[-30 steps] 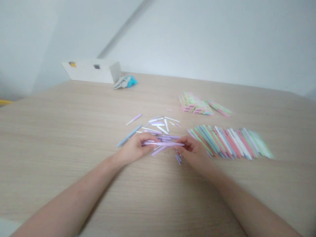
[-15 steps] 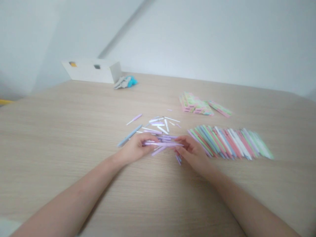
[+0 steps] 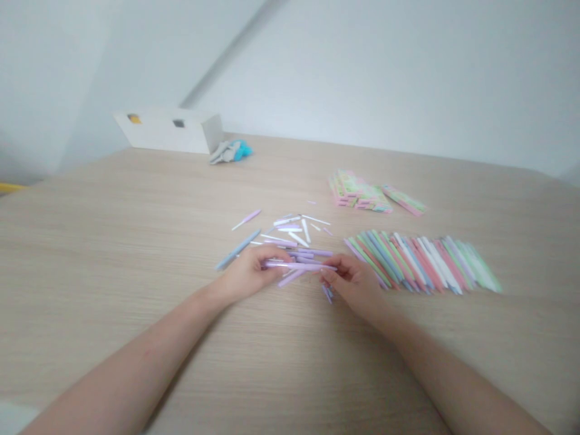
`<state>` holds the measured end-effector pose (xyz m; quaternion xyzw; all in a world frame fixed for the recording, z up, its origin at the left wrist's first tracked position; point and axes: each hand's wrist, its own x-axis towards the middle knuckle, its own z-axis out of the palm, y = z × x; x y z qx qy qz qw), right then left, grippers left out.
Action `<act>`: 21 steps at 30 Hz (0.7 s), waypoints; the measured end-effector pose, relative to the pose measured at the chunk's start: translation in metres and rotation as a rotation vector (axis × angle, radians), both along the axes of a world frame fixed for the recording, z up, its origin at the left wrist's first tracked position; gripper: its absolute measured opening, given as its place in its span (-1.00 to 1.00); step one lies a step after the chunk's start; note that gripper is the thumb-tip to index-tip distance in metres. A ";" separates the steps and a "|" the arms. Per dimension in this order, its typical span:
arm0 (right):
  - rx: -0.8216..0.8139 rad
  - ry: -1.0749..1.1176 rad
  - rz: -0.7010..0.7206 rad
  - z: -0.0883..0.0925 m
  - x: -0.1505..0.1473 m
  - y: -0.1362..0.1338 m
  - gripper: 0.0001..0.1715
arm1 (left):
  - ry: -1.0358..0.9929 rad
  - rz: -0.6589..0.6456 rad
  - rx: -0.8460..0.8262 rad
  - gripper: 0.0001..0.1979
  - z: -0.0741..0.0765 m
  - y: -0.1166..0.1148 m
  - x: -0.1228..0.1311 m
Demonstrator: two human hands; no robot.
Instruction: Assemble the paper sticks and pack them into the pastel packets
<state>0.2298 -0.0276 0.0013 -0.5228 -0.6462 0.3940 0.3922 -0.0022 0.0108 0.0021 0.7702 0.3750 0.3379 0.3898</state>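
My left hand and my right hand both pinch one lilac pen, held level just above the wooden table. The left fingers close round its left end, the right fingers round its right end. Under and behind the pen lies a scatter of loose pen parts, lilac, white and pale blue. A pale blue pen lies just left of my left hand. Small lilac pieces lie by my right thumb.
A row of several finished pens, green, pink, blue and white, lies to the right. Stacked pink and green packs sit behind them. A white box and a grey and blue cloth stand at the table's far left.
Both hands stay on the lilac pen almost in place; the right hand has shifted slightly left and its fingers have closed a little along the pen's end.
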 end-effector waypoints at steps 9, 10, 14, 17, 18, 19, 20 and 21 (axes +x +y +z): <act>-0.027 -0.148 0.008 0.002 0.000 -0.001 -0.57 | -0.016 -0.013 0.017 -0.85 0.000 -0.001 0.001; -0.025 -0.163 0.008 0.002 0.000 -0.001 -0.54 | -0.015 -0.015 0.015 -0.85 0.001 -0.001 0.001; -0.022 -0.176 0.018 0.002 0.001 -0.001 -0.49 | -0.015 -0.016 0.014 -0.85 0.001 0.000 0.001; -0.027 -0.117 0.033 0.001 0.000 -0.001 -0.56 | -0.016 -0.019 0.014 -0.85 0.001 0.000 0.001; -0.029 -0.070 0.039 0.001 0.000 -0.001 -0.63 | -0.016 -0.018 0.012 -0.85 0.000 0.000 0.000; -0.023 -0.014 0.042 0.000 0.000 0.000 -0.70 | -0.019 -0.013 0.010 -0.85 0.000 0.000 0.000; -0.009 0.039 0.045 -0.002 -0.001 0.000 -0.73 | -0.022 -0.008 0.007 -0.85 0.000 0.000 0.000; 0.015 0.078 0.047 -0.004 -0.001 0.000 -0.73 | -0.026 -0.005 0.005 -0.85 -0.001 0.001 0.000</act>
